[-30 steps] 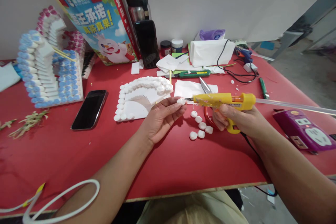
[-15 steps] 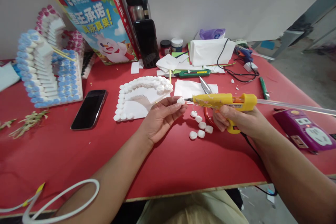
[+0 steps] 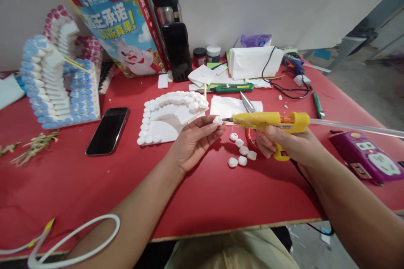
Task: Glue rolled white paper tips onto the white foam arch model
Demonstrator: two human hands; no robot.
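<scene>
A white rosette (image 3: 217, 120) is pinched by the fingers of the left hand (image 3: 194, 139) at the tip of a glue gun (image 3: 257, 120) clasped by those of the right hand (image 3: 285, 142). Two jars (image 3: 213, 55) are seen behind, contents apparently hidden.

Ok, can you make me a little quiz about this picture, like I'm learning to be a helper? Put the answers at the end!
1. Pick one. What is the right hand holding?
a) scissors
b) a yellow glue gun
c) a black phone

2. True or false? The nozzle of the yellow glue gun points away from the left hand.

3. Fill in the number. You can see ____ loose white pieces on the red table, just below the yellow glue gun.

Key
1. b
2. False: it points toward the small white piece pinched in the left hand.
3. Six
</scene>
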